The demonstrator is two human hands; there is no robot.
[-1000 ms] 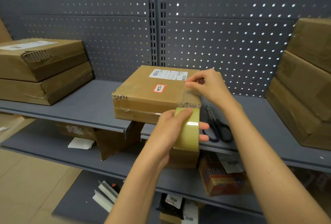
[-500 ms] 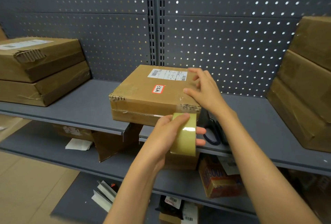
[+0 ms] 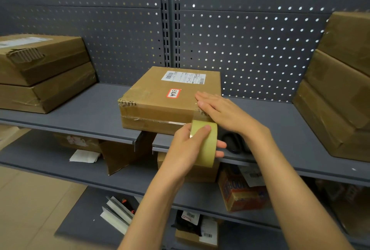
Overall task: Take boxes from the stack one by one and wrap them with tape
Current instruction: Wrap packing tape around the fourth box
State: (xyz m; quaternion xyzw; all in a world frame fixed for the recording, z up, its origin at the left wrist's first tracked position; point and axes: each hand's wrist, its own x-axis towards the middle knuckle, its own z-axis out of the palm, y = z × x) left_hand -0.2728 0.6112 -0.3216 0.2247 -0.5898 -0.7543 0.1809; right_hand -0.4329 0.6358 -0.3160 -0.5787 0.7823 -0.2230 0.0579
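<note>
Right hand [image 3: 222, 109], fingers flat, presses tape onto the box [image 3: 170, 99] at the shelf [image 3: 80, 113] front edge. Left hand [image 3: 186, 149] grips the roll [image 3: 206, 143]. Wrapping appears unfinished; stacked boxes [image 3: 340, 89] remain.

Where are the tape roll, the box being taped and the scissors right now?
tape roll [image 3: 206, 141], head view, on its outer band.
box [image 3: 160, 101], head view, on its top face.
scissors [image 3: 233, 142], head view, on a dark handle loop, mostly hidden behind the right arm.

2 bare forearms, left hand [image 3: 187, 145] and right hand [image 3: 222, 110]: no sleeves, gloves, rings or watch (nails short, unpainted).
</note>
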